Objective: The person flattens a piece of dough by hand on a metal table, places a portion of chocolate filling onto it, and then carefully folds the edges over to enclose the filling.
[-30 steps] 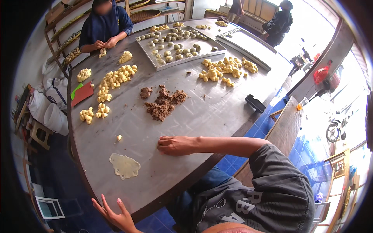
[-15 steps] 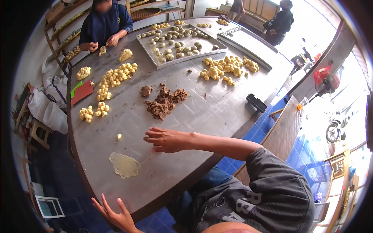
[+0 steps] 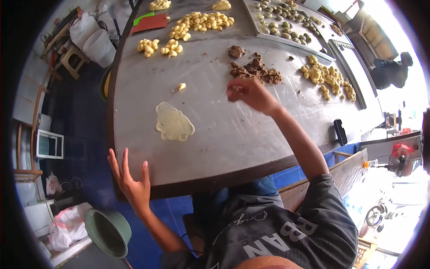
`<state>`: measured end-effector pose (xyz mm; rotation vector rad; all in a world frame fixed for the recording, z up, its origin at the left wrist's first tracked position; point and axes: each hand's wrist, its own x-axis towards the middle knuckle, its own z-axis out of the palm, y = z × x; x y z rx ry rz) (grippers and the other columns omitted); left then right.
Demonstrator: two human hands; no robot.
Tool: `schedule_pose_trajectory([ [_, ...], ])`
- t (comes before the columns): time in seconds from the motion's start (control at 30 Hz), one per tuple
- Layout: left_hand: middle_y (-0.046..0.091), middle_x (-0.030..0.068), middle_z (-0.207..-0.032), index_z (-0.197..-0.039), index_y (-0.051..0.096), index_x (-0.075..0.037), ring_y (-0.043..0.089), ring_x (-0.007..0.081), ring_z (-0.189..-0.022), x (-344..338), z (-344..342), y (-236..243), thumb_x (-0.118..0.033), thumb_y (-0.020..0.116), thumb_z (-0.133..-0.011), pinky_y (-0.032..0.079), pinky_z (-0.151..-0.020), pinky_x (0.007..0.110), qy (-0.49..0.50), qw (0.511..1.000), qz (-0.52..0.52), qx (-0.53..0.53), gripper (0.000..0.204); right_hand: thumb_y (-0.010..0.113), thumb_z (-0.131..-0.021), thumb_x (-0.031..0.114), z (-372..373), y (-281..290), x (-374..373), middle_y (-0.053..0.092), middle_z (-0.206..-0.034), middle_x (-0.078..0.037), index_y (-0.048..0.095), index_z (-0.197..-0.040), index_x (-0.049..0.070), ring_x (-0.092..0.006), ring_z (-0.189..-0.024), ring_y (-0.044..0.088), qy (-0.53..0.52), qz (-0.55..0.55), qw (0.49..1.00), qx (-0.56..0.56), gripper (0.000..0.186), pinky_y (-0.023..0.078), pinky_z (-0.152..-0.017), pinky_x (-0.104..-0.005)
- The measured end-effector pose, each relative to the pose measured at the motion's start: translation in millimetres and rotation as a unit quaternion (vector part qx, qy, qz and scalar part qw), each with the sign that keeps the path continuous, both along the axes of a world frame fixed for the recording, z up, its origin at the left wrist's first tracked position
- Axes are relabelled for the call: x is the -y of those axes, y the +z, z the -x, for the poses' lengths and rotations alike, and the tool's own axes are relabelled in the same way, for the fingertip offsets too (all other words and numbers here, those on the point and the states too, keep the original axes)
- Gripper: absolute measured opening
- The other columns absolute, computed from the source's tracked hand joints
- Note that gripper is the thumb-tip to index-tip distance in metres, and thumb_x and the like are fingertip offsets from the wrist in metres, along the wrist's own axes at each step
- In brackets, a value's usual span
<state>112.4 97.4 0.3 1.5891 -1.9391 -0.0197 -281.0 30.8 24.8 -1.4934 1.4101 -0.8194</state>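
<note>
My right hand (image 3: 254,95) is at the near edge of a crumbly brown filling pile (image 3: 256,69), its fingers curled together; whether a bit of filling is between them I cannot make out. Fingers spread and holding nothing, my left hand (image 3: 134,184) is by the table's near left corner. Between the hands a thin, flattened sheet of pale dough (image 3: 174,123) lies on the metal table (image 3: 215,148). One small yellow dough piece (image 3: 181,86) sits just beyond the sheet. A separate brown lump (image 3: 236,51) rests beside the main pile.
Yellow dough pieces (image 3: 204,21) are heaped at the far left, near a red scraper (image 3: 151,23). More dough (image 3: 329,76) lies at the right. A tray (image 3: 293,43) of greenish balls is at the far right. A dark object (image 3: 340,132) sits at the right edge.
The view has swung, shifting the table's contents. My right hand has moved from beside the dough sheet to the brown filling, and its fingers have curled. My left hand remains spread.
</note>
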Motion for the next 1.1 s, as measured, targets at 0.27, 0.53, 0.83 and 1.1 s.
schedule_pose_trajectory([
  [0.27, 0.03, 0.0156, -0.153, -0.133, 0.054, -0.01, 0.026, 0.0405, -0.141, 1.5, 4.6, -0.2, -0.03, 0.069, -0.084, 0.026, -0.113, 0.052, 0.004, 1.0, -0.015, -0.02, 0.055, 0.059, -0.096, 0.018, 67.2, 2.1, 114.7, 0.065, -0.1, -0.008, 0.058, -0.112, -0.002, -0.0191, -0.088, 0.065, -0.1, 0.041, 0.92, 0.376, 0.026, 0.054, -0.075, -0.0316],
  [0.53, 0.029, 0.0172, -0.153, -0.132, 0.055, -0.009, 0.025, 0.0417, -0.141, 4.0, -1.5, 0.4, -0.031, 0.069, -0.084, 0.027, -0.113, 0.053, 0.011, 0.999, -0.028, -0.025, 0.055, 0.064, -0.09, 0.024, 2.1, -25.5, 195.8, 0.065, -0.08, -0.016, 0.059, -0.107, -0.001, -0.026, -0.073, 0.064, -0.024, 0.251, 0.933, -0.258, 0.03, 0.05, -0.069, -0.0407],
  [0.83, 0.03, 0.0184, -0.153, -0.132, 0.055, -0.009, 0.026, 0.0425, -0.14, 1.3, -7.8, -2.0, -0.031, 0.069, -0.084, 0.028, -0.112, 0.053, 0.017, 0.999, -0.017, -0.043, 0.055, 0.055, -0.096, 0.023, -13.4, -21.8, 165.5, 0.062, -0.077, -0.018, 0.059, -0.095, -0.001, -0.03, -0.07, 0.064, 0.012, 0.225, 0.934, -0.277, 0.024, 0.051, -0.065, -0.042],
  [1.1, 0.03, 0.0169, -0.153, -0.132, 0.055, -0.01, 0.026, 0.0413, -0.141, 1.7, -0.1, -0.6, -0.029, 0.068, -0.084, 0.028, -0.112, 0.052, 0.002, 0.999, -0.008, -0.04, 0.054, 0.058, -0.094, 0.025, 29.9, 3.0, 129.6, 0.061, -0.117, -0.02, 0.06, -0.114, -0.003, -0.0304, -0.109, 0.06, -0.095, 0.103, 0.967, -0.215, 0.035, 0.047, -0.094, -0.0385],
])
